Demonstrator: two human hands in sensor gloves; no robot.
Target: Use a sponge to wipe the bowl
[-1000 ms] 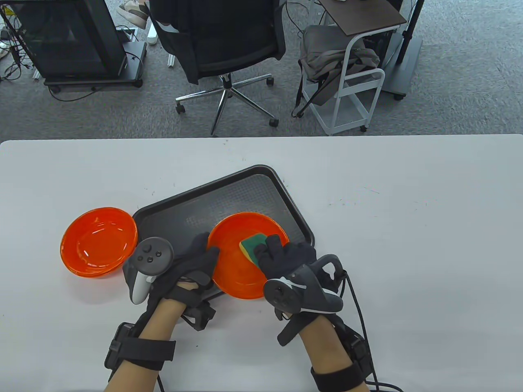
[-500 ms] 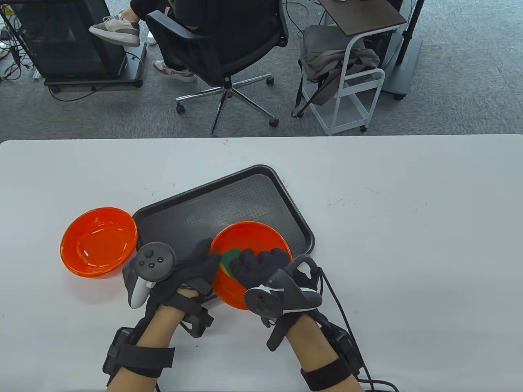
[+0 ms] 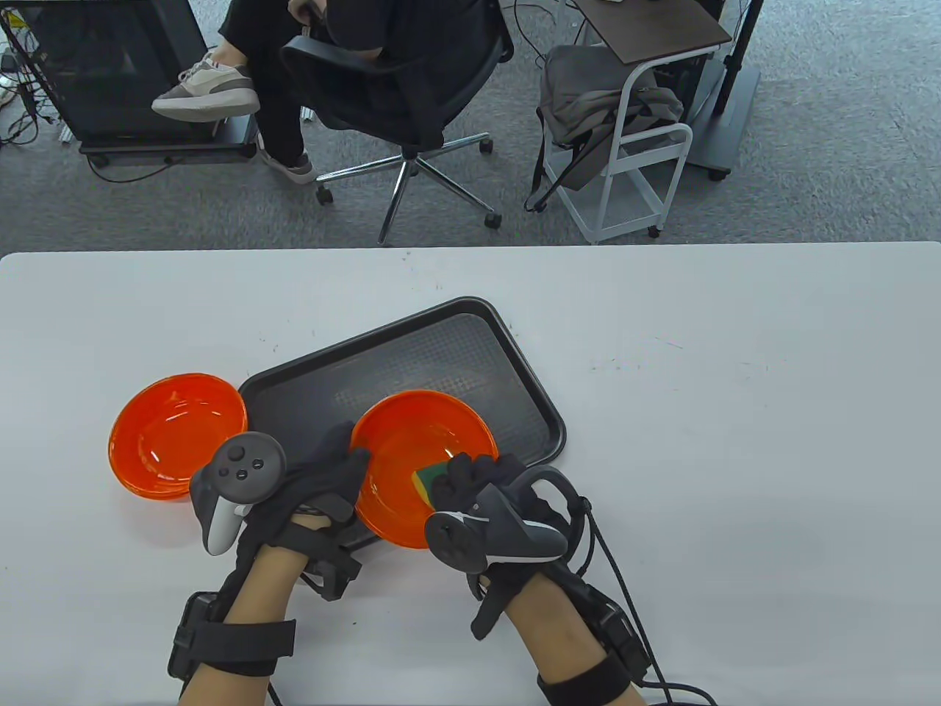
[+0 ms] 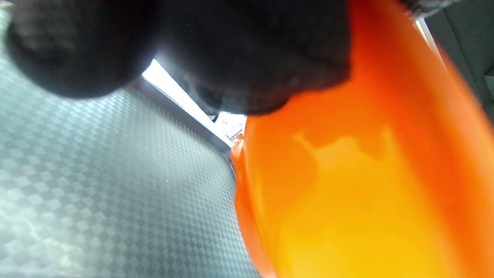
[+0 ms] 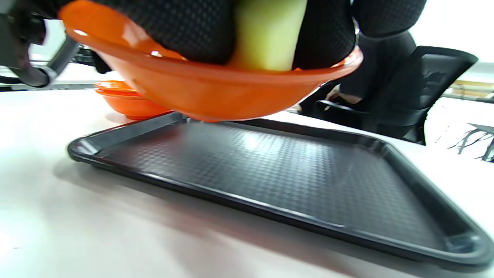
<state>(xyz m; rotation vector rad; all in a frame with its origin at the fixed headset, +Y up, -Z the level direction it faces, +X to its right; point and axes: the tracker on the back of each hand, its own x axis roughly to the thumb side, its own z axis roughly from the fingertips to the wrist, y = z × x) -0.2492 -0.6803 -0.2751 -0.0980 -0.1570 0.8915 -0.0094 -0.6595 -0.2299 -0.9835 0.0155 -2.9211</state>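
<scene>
Above the near corner of the tray [image 3: 514, 346], the left hand [image 3: 323, 478] should hold the tilted bowl [image 3: 412, 456] firmly while the right hand [image 3: 478, 485], gripping the sponge [image 3: 424, 482], presses evenly along its inside.

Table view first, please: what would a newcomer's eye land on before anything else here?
Most likely the bright orange bowl held tilted over the near part of the black tray, the left hand gripping its rim while the right hand presses a yellow-green sponge inside it. Next would be the other orange bowls, stacked on the white table just left of the tray.
</scene>
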